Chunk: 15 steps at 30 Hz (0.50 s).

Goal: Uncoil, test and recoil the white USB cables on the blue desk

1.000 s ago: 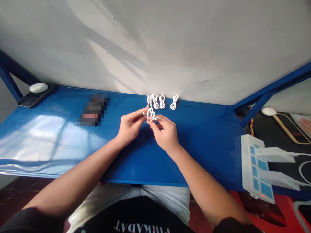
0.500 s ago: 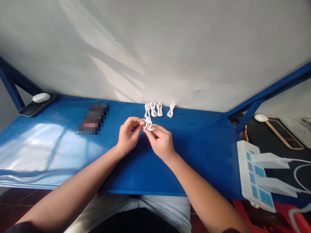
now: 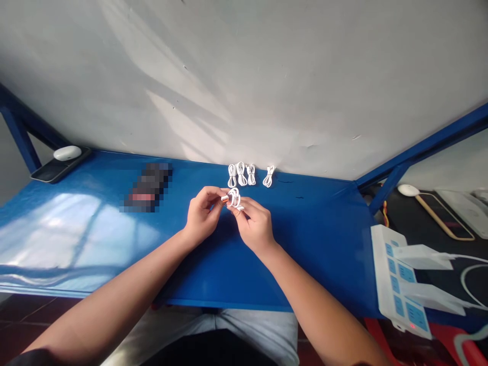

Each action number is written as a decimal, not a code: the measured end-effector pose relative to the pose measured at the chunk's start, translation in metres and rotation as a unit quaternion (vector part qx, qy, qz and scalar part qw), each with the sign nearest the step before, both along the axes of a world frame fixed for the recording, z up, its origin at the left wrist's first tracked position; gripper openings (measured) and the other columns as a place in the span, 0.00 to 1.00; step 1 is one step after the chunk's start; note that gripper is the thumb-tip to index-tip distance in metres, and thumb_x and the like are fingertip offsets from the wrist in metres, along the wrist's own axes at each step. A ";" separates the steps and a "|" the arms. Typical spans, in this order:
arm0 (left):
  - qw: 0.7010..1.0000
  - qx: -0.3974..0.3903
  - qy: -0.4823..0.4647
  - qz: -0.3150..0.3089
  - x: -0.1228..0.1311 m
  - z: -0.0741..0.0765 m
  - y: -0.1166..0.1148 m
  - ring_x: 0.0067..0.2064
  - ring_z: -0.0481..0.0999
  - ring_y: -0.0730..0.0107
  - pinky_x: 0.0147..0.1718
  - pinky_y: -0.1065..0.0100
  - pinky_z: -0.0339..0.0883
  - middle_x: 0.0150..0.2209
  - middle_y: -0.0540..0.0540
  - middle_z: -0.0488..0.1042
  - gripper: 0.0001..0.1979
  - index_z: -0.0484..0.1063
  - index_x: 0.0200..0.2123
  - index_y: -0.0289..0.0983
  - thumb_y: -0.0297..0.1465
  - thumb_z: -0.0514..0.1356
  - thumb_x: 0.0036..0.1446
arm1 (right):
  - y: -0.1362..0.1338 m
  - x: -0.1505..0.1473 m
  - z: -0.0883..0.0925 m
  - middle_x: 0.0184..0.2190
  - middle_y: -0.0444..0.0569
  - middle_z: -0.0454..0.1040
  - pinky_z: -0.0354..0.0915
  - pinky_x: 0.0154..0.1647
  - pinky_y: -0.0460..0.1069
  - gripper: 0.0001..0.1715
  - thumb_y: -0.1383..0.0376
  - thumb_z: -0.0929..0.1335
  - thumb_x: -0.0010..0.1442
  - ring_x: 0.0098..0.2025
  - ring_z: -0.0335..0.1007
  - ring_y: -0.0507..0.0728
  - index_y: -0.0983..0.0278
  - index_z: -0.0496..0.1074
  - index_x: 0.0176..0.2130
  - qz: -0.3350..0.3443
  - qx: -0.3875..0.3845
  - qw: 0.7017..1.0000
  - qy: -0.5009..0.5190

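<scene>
A small coil of white cable (image 3: 234, 198) is pinched between my left hand (image 3: 202, 213) and my right hand (image 3: 255, 223), just above the blue table top (image 3: 305, 244). The fingers of both hands hold it from either side and partly hide the loops. Farther away, several white cable bundles (image 3: 241, 174) lie side by side near the wall, a little beyond my fingertips. One more white bundle (image 3: 269, 176) rests apart on their right.
A pixelated object (image 3: 147, 188) lies left of my hands. A white oval case (image 3: 65, 153) sits on a dark phone (image 3: 49, 173) at the far left. Below the table's right side, a white power strip (image 3: 396, 282) holds two plugged-in chargers.
The white cable in my hands is gathered into a tighter, smaller coil. My hands have drawn closer together, and the whole scene sits slightly lower in view.
</scene>
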<state>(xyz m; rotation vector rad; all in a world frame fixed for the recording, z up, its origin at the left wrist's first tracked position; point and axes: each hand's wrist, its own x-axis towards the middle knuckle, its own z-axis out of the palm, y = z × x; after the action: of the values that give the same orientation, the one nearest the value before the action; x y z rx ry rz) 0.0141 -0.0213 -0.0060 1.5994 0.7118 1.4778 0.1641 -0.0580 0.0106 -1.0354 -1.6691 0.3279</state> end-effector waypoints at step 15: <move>0.932 -0.352 -0.038 -0.079 0.009 0.004 0.004 0.31 0.79 0.71 0.32 0.67 0.75 0.39 0.45 0.79 0.20 0.67 0.42 0.36 0.37 0.71 0.53 | 0.016 0.011 -0.004 0.28 0.45 0.80 0.73 0.24 0.47 0.25 0.57 0.80 0.45 0.26 0.75 0.54 0.63 0.71 0.37 0.023 -0.383 0.879 0.282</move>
<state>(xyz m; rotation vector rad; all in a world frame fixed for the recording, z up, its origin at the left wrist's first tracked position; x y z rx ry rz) 0.0228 -0.0169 -0.0024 1.0113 0.9139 0.9926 0.1755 -0.0420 0.0064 -1.2950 -1.0193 1.2698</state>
